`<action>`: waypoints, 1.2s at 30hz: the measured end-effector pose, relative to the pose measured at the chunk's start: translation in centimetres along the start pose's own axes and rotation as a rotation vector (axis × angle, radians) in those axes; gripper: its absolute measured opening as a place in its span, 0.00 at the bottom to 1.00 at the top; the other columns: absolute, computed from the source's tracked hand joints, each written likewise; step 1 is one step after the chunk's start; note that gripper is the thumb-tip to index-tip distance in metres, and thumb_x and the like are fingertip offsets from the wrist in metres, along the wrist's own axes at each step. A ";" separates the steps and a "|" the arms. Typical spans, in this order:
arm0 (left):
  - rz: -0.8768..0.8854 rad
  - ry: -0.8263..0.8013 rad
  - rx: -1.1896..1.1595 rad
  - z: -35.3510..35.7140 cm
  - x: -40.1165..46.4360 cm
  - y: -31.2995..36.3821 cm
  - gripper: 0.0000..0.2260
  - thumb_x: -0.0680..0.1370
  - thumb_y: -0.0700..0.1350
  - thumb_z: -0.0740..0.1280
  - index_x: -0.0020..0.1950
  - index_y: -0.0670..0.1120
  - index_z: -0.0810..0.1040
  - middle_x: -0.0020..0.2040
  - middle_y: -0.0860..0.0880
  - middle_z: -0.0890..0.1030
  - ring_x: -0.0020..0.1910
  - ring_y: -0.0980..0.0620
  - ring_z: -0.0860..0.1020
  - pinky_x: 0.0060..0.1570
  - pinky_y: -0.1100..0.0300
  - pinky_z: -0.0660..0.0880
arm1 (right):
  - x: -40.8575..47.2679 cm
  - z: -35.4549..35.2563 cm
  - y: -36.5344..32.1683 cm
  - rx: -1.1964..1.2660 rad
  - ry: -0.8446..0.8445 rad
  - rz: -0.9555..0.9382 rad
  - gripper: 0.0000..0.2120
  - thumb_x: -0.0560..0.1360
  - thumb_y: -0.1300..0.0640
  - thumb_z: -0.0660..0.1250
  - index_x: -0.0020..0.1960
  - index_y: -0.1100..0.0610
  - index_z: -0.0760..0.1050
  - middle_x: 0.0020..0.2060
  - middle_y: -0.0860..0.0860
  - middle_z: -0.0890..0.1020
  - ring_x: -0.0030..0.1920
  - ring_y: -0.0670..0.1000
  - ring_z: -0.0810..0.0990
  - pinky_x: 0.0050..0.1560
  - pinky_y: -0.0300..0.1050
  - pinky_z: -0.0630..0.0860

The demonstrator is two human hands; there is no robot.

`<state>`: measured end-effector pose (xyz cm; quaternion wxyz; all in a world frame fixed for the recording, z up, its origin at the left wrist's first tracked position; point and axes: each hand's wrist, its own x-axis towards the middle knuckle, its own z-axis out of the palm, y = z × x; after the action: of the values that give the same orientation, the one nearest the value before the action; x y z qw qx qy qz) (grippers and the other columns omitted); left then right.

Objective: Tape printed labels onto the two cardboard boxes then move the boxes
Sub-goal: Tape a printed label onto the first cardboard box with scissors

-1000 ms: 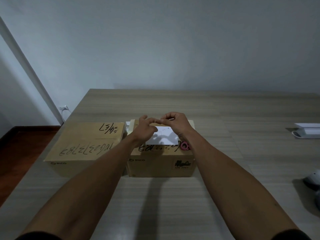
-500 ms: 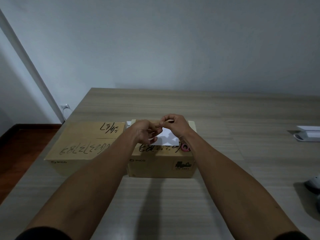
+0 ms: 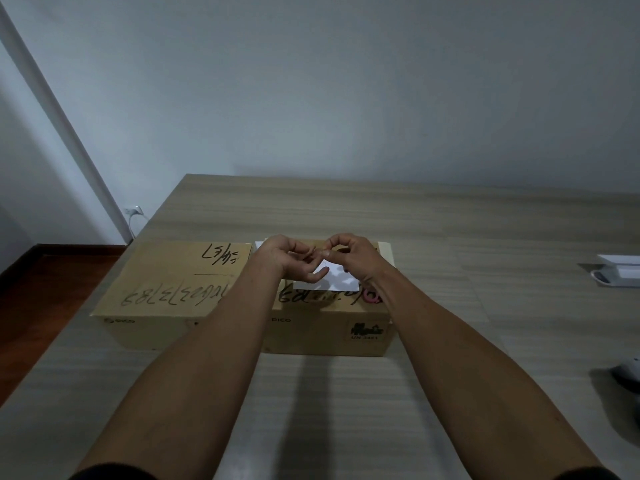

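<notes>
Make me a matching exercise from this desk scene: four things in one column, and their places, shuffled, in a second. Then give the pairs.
Things:
1. white label
2. pink tape roll
3. left box
4. white device

Places:
A. far right edge of the table
B. on the right box, below both hands
C. bare top, no label
D. beside the right wrist

Pairs: 1-B, 2-D, 3-C, 4-A

Two brown cardboard boxes sit side by side on the table, touching or nearly so. The left cardboard box (image 3: 173, 282) is closed, with black handwriting on its flat top. The right cardboard box (image 3: 329, 327) has black writing too, and a black sticker on its front. A white paper label (image 3: 334, 282) lies flat on its top. A small pink roll of tape (image 3: 371, 296) rests just beside the label.
</notes>
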<state>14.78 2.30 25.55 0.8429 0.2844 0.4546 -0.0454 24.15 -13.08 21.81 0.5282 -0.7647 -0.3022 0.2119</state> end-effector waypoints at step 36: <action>0.601 -0.022 0.489 0.2 1.7 -3.0 0.05 0.78 0.37 0.72 0.54 0.42 0.82 0.48 0.45 0.86 0.49 0.47 0.87 0.55 0.50 0.80 | 1.0 0.5 -0.2 0.542 0.320 0.254 0.02 0.73 0.66 0.74 0.44 0.63 0.81 0.32 0.55 0.79 0.32 0.50 0.74 0.28 0.41 0.69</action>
<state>14.88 0.02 22.96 0.7308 0.5968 0.3178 0.0936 24.46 -11.98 21.83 0.7223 -0.6516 -0.0504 0.2260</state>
